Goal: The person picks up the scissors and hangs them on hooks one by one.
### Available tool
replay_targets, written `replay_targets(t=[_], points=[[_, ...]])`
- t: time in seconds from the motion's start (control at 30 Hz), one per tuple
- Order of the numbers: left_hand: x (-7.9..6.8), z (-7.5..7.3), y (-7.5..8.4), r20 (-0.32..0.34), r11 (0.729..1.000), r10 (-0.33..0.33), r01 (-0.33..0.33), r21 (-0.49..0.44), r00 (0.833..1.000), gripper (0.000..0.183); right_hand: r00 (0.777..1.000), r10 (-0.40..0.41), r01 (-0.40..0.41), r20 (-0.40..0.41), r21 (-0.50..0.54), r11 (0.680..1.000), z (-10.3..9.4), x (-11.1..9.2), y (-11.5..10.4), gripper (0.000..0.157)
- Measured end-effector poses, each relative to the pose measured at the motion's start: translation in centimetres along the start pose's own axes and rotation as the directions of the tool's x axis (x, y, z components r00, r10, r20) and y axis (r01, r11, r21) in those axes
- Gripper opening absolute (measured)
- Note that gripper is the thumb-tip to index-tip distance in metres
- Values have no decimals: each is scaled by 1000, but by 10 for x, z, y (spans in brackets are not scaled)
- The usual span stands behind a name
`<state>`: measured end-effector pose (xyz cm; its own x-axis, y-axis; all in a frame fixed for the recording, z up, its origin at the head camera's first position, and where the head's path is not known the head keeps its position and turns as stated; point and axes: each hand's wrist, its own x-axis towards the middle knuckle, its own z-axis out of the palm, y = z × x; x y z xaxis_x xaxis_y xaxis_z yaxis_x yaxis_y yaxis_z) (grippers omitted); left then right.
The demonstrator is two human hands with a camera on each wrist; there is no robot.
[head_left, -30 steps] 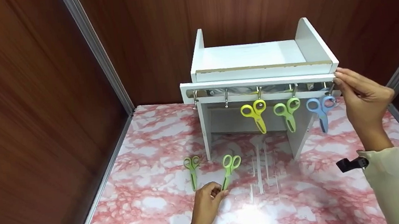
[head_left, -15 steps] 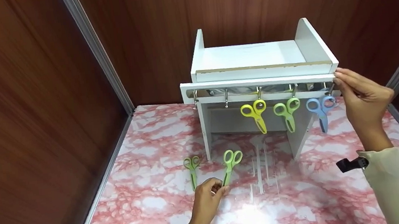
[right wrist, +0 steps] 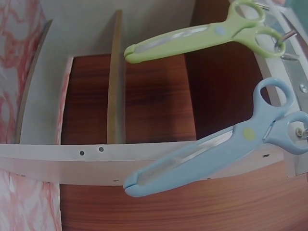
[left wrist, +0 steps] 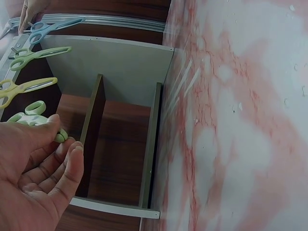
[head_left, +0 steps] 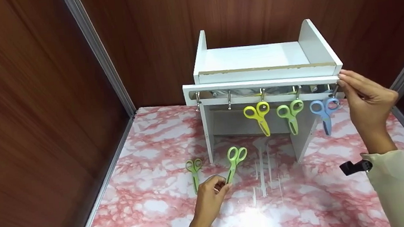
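Note:
My left hand point(head_left: 209, 201) pinches a pair of green scissors point(head_left: 235, 159) by the blade end, handles pointing up and away; the left wrist view shows its thumb and fingertips closed on the tip. On the white rack's right end, my right hand point(head_left: 370, 102) grips the corner of the hook rail point(head_left: 260, 83) between thumb and fingers. From the rail's hooks hang yellow scissors point(head_left: 260, 118), green scissors point(right wrist: 207, 38) and blue scissors point(right wrist: 207, 154). Two hooks at the left, including one point(head_left: 229, 100), carry nothing. Another green pair of scissors point(head_left: 194, 172) lies flat on the table, left of my left hand.
The white shelf unit point(head_left: 211, 127) stands on a red-and-white marbled table point(head_left: 139, 198). Strips of clear tape point(head_left: 262, 171) stick to the tabletop before it. Dark wood panels point(head_left: 154, 38) rise behind and at both sides.
My left hand has moved slightly up and forward toward the rack, carrying the green scissors with it. My right hand stays on the rail, and the hanging scissors look unchanged.

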<state>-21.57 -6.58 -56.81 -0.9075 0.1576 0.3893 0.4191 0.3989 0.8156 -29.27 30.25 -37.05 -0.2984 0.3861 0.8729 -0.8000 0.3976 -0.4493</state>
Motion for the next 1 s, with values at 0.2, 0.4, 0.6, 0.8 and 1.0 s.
replay_targets(t=[0.2,0.4,0.6,0.8,1.0], points=[[0,-1,2,7,1000,-17,17,-12,1000,6,1000,3,-3,1,3,1000,0,0,-1,14],[1,-2,4,4,1000,-20,20,-17,1000,7,1000,1,-1,9,-20,1000,0,0,-2,14],[2,-3,6,2,1000,-20,20,-12,1000,9,1000,6,-6,15,-17,1000,0,-1,-3,14],[5,-4,8,-11,1000,-9,8,-6,1000,7,1000,6,-6,13,-31,1000,1,0,-6,13],[5,-4,10,-38,1000,9,-9,-14,999,10,1000,6,-5,16,-42,999,1,0,-8,14]])
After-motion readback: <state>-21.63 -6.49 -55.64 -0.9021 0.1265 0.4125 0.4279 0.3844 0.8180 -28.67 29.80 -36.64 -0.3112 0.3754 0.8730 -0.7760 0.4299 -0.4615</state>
